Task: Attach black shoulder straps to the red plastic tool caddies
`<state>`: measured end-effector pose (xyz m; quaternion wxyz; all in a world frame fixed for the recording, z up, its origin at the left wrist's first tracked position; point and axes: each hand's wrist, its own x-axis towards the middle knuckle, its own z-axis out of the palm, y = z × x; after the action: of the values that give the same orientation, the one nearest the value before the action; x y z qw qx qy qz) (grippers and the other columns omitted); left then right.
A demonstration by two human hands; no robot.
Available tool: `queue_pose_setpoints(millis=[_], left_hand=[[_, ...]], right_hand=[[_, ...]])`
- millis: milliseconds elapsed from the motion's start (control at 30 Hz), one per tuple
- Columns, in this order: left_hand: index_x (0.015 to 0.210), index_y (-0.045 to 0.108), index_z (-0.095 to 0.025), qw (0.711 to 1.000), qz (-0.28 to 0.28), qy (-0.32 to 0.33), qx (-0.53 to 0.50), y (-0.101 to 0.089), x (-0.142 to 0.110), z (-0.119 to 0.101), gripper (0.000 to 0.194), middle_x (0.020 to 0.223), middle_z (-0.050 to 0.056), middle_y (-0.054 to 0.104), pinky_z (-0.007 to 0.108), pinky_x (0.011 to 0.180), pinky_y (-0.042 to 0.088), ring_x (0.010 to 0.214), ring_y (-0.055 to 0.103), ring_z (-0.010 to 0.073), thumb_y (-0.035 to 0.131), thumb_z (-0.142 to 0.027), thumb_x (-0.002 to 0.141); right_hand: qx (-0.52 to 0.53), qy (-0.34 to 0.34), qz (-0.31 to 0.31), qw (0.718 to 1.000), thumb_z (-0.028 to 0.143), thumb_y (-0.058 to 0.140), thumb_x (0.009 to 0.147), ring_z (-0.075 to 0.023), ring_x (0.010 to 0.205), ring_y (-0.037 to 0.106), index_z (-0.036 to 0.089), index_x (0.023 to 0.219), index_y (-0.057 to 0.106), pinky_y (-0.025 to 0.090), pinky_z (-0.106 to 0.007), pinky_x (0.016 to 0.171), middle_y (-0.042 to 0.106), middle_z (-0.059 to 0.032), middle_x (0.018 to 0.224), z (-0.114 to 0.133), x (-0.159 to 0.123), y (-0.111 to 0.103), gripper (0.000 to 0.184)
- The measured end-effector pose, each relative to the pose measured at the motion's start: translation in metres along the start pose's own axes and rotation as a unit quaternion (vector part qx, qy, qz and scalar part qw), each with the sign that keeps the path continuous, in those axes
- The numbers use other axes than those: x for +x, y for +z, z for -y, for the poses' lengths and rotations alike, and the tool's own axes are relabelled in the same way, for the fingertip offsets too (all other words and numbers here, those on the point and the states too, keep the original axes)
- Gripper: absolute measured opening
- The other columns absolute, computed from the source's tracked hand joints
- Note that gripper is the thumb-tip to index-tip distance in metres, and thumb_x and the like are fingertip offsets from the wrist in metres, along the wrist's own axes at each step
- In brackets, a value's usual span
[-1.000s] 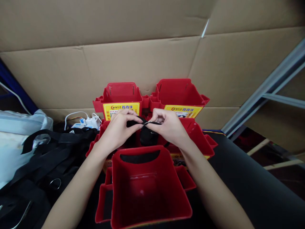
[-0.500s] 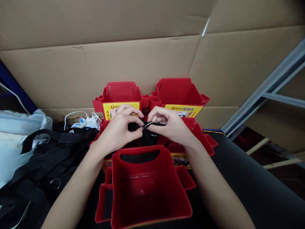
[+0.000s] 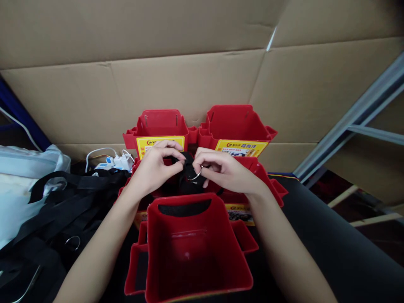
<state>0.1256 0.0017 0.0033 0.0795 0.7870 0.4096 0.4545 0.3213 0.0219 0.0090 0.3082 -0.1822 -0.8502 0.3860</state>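
Observation:
My left hand (image 3: pixel 154 168) and my right hand (image 3: pixel 221 170) meet above a cluster of red plastic bins. Both pinch a small black strap piece (image 3: pixel 188 171) between them. A thin metal ring (image 3: pixel 195 176) sits on that piece, held at the fingertips of my right hand. The nearest red bin (image 3: pixel 195 248) stands open just below my hands, with a black strip along its far inner edge. Directly under my hands lies another red bin (image 3: pixel 263 176), mostly hidden.
Two red bins with yellow labels (image 3: pixel 160 126) (image 3: pixel 238 124) stand at the back against a cardboard wall (image 3: pixel 189 63). A pile of black straps with metal rings (image 3: pixel 63 210) lies left, beside a white bag (image 3: pixel 22 181) and a white power strip (image 3: pixel 116 160). A metal shelf frame (image 3: pixel 356 113) rises right.
My hands have drawn closer together. The metal ring has turned from lying edge-on between my fingers to hanging at my right fingertips against the black piece.

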Motion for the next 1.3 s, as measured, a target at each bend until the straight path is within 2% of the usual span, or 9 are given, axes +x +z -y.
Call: queue_pose_setpoints(millis=[200,367,500,700,933,1067,1200,1233,1300], left_hand=[[0.104,0.056,-0.019,0.992,0.097,0.080,0.032,-0.015,-0.003,-0.009,0.032,0.104,0.005,0.061,0.031,0.083,0.044,0.092,0.056,0.0167,0.063,-0.023,0.073],[0.094,0.059,-0.019,0.981,0.104,0.159,0.048,-0.018,-0.003,-0.009,0.013,0.095,0.004,0.062,0.029,0.082,0.044,0.089,0.057,0.0155,0.054,-0.022,0.083],[0.092,0.060,-0.019,0.967,0.128,0.212,0.053,-0.016,-0.001,-0.004,0.015,0.099,0.006,0.059,0.027,0.081,0.044,0.091,0.056,0.0150,0.046,-0.022,0.087],[0.093,0.056,-0.015,0.983,0.094,0.135,0.078,-0.024,-0.002,-0.001,0.019,0.096,0.008,0.062,0.029,0.084,0.043,0.091,0.057,0.0173,0.040,-0.026,0.089],[0.088,0.061,-0.017,0.990,0.117,0.069,0.038,-0.060,-0.007,0.012,0.023,0.094,0.007,0.065,0.028,0.082,0.044,0.088,0.059,0.0180,0.045,-0.033,0.086],[0.082,0.066,-0.021,0.977,0.195,0.069,-0.041,-0.072,-0.010,0.010,0.027,0.106,0.009,0.063,0.035,0.092,0.041,0.101,0.056,0.0232,0.056,-0.045,0.077],[0.100,0.063,-0.022,0.980,0.110,0.067,-0.151,-0.050,-0.007,-0.001,0.043,0.114,0.010,0.059,0.037,0.096,0.038,0.110,0.052,0.0243,0.045,-0.055,0.080],[0.100,0.062,-0.021,0.981,0.108,0.054,-0.149,-0.041,-0.005,-0.004,0.040,0.110,0.008,0.061,0.035,0.094,0.039,0.106,0.054,0.0230,0.046,-0.052,0.081],[0.096,0.063,-0.019,0.975,0.184,0.021,-0.120,-0.023,-0.002,-0.008,0.031,0.099,0.005,0.064,0.031,0.087,0.043,0.094,0.058,0.0197,0.052,-0.043,0.081]], right_hand=[[-0.004,0.023,-0.020,1.000,0.014,0.048,0.080,-0.0067,0.066,0.049,0.017,0.078,0.051,0.052,-0.016,0.050,0.043,0.0008,0.080,-0.001,0.003,0.005,0.004],[0.018,0.010,-0.019,1.000,0.013,0.049,0.079,-0.0070,0.063,0.049,0.017,0.076,0.050,0.050,-0.017,0.049,0.044,0.0012,0.078,0.002,0.002,0.005,0.005],[0.054,0.006,-0.015,0.998,0.018,0.050,0.081,-0.0072,0.061,0.048,0.017,0.078,0.049,0.044,-0.017,0.044,0.045,0.0009,0.076,0.001,0.000,0.004,0.004],[0.066,-0.056,-0.033,0.996,0.023,0.052,0.083,-0.0084,0.065,0.044,0.015,0.073,0.049,0.038,-0.020,0.055,0.045,0.0003,0.072,-0.006,0.001,-0.003,0.013],[0.065,-0.078,-0.031,0.994,0.034,0.054,0.080,-0.0141,0.074,0.048,0.016,0.074,0.055,0.039,-0.030,0.075,0.050,-0.0019,0.075,-0.012,0.001,-0.007,0.019],[0.050,-0.046,-0.035,0.997,0.028,0.055,0.081,-0.0121,0.074,0.051,0.016,0.081,0.056,0.041,-0.025,0.071,0.053,-0.0021,0.080,-0.007,-0.002,-0.006,0.012],[0.028,-0.051,-0.007,0.998,0.024,0.055,0.082,-0.0086,0.067,0.050,0.016,0.085,0.053,0.041,-0.020,0.061,0.052,-0.0004,0.077,0.003,-0.003,0.000,0.009],[0.020,-0.057,0.000,0.998,0.024,0.055,0.082,-0.0086,0.067,0.050,0.016,0.086,0.053,0.042,-0.020,0.061,0.052,-0.0006,0.078,0.005,-0.003,0.002,0.009],[0.008,-0.065,0.003,0.998,0.023,0.056,0.082,-0.0092,0.072,0.052,0.016,0.088,0.053,0.043,-0.020,0.064,0.053,-0.0013,0.081,0.007,-0.003,0.004,0.010]])
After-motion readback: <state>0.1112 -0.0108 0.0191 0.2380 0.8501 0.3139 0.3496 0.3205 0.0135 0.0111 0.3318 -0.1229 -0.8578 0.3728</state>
